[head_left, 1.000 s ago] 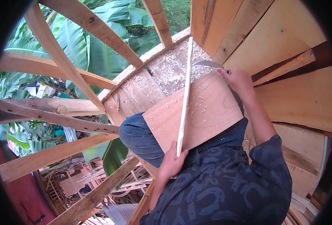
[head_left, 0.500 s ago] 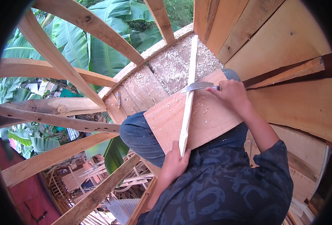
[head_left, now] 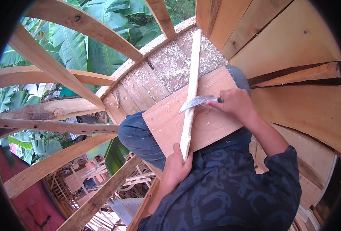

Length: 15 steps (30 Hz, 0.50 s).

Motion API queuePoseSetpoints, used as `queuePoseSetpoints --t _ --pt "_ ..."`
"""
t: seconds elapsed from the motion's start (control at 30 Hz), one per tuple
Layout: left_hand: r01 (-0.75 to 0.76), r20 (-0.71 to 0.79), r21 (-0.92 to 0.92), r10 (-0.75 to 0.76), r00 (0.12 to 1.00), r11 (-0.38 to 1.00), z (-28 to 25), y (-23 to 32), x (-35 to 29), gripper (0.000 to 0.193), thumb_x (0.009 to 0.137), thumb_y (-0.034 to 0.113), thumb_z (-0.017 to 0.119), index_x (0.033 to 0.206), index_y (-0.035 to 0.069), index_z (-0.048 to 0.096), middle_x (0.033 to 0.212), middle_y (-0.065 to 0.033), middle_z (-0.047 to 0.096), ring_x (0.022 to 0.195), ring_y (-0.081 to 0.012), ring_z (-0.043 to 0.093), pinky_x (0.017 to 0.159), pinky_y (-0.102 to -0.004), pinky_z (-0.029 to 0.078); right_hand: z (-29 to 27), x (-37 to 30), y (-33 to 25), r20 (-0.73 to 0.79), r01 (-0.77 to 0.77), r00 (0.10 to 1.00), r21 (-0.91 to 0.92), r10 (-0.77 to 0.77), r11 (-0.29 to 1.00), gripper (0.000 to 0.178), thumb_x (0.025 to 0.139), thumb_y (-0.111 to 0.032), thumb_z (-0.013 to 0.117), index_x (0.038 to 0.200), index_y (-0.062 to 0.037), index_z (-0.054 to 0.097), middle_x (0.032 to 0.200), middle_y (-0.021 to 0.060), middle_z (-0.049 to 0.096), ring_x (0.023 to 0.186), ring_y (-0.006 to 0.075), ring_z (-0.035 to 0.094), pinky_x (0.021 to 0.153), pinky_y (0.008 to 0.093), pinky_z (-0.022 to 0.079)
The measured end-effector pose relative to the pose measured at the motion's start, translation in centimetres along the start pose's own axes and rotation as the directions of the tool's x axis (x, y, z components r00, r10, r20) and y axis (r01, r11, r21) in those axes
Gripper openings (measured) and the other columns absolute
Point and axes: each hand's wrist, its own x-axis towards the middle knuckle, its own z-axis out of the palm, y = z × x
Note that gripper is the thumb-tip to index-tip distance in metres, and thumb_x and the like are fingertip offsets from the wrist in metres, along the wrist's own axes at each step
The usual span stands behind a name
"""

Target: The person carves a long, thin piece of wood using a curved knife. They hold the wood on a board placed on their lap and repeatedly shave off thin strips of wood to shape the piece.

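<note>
A long pale wooden stick (head_left: pixel 193 86) lies lengthwise across a flat wooden board (head_left: pixel 216 111), which rests on my lap. My left hand (head_left: pixel 179 161) grips the stick's near end, close to my body. In my right hand (head_left: pixel 236 103) is a knife (head_left: pixel 196 102) by its handle, most of which my fingers hide. The blade lies across the stick around its middle, pointing left. Small curled shavings dot the board.
Shavings cover the plank floor (head_left: pixel 166 65) beyond the board. A small pen-like object (head_left: pixel 117 99) lies at the left of the floor. Wooden slats (head_left: pixel 86 29) fan out on the left before banana leaves (head_left: pixel 105 54). A plank wall (head_left: pixel 293 50) stands at the right.
The knife and my right hand have come down along the stick, closer to my body. The blade's flat now shows more. My left hand keeps its hold at the near end.
</note>
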Motion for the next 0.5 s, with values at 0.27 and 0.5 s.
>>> queuePoseSetpoints --t 0.27,0.5 --pt "-0.016 0.003 -0.006 0.016 1.000 1.000 0.2 0.0 0.1 0.035 0.090 0.022 0.057 0.109 0.000 0.038 0.082 -0.0359 0.059 0.086 -0.0535 0.058 0.072 -0.0534 0.045 -3.5 3.4 5.0 -0.109 -0.318 0.946 -0.114 0.307 0.941 0.076 0.085 -0.071 0.046 0.062 -0.0004 0.064 0.058 0.0201 0.060 0.059 0.0373 0.063 0.054 0.0455 0.051" --pt "-0.095 -0.006 0.009 0.095 0.995 0.995 0.4 -0.8 0.5 0.036 0.090 0.025 0.056 0.102 -0.002 0.037 0.076 -0.0363 0.059 0.077 -0.0543 0.059 0.068 -0.0562 0.047 -0.2 -1.0 -0.5 0.135 0.178 0.977 -0.082 -0.166 0.981 0.076 0.082 -0.074 0.047 0.057 -0.0051 0.065 0.052 0.0165 0.059 0.051 0.0311 0.064 0.049 0.0399 0.050"
